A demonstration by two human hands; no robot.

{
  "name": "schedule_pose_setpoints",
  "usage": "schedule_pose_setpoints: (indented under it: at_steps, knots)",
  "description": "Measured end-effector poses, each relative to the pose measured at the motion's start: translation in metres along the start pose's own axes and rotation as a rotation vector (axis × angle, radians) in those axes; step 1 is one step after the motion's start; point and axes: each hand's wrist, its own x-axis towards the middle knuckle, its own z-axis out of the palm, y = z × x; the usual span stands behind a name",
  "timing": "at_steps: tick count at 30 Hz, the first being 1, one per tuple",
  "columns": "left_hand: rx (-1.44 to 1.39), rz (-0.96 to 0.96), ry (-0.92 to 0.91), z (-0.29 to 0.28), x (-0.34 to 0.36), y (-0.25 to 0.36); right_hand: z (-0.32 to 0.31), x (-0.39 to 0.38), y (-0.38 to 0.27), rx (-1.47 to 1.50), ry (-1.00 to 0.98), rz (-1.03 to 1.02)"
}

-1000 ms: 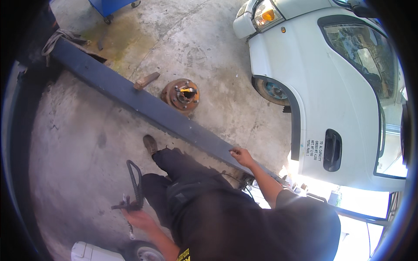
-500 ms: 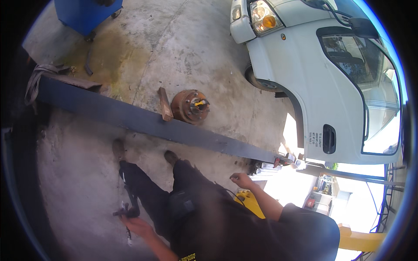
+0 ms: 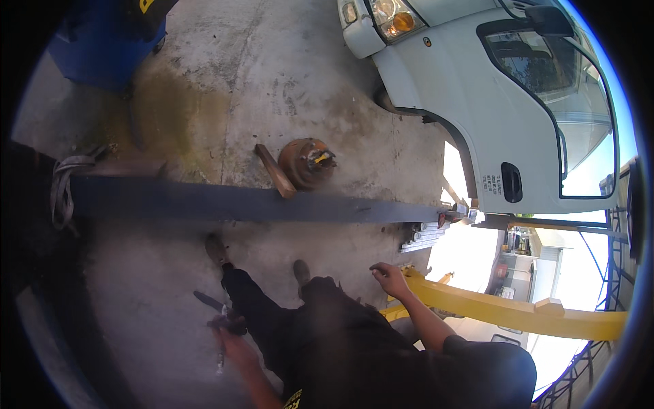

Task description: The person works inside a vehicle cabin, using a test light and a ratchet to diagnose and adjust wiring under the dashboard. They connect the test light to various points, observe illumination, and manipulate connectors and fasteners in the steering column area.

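My left hand (image 3: pixel 234 346) is closed round a dark tool (image 3: pixel 234 322) with a black hose-like part (image 3: pixel 208 299) and slim metal fittings hanging below; its exact kind is hard to make out. My right hand (image 3: pixel 388 279) hangs beside my body with loosely bent fingers slightly apart and nothing visible in them, near a curved yellow metal arm (image 3: pixel 463 297). Beyond my feet a long dark steel beam (image 3: pixel 327 208) crosses the view, with a wooden block (image 3: pixel 274 170) resting against it and a rusty round hub (image 3: pixel 304 164) behind that.
A white truck (image 3: pixel 477 136) stands at the upper right. A blue wheeled bin (image 3: pixel 102 41) is at the upper left. A grey strap (image 3: pixel 63 198) drapes over the beam's left end. Metal bars (image 3: pixel 420 237) and a bright outdoor area lie to the right.
My view has swung round, so the beam now lies nearly level. My right hand has come away from the beam. More of the yellow arm shows, and my feet have shifted.
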Motion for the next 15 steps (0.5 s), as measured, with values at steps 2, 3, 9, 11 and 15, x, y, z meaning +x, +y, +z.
schedule_pose_setpoints:
  at_steps: [2,3,9,11,15]
  knots:
    - [0.121,0.036,-0.223,0.033,0.001,0.026,-0.019,-0.003,-0.081,0.225,0.095,-0.078]
    - [0.190,0.051,-0.346,0.052,-0.001,0.037,-0.030,-0.012,-0.112,0.323,0.109,-0.146]
    - [0.545,0.074,-1.000,0.200,-0.086,0.062,-0.075,-0.109,-0.138,0.431,0.233,-0.617]
    - [0.688,0.211,-1.209,0.240,-0.124,0.046,-0.086,-0.131,-0.110,0.445,0.336,-0.632]
    - [0.857,0.547,-1.552,0.311,-0.211,-0.005,-0.092,-0.169,-0.014,0.598,0.632,-0.602]
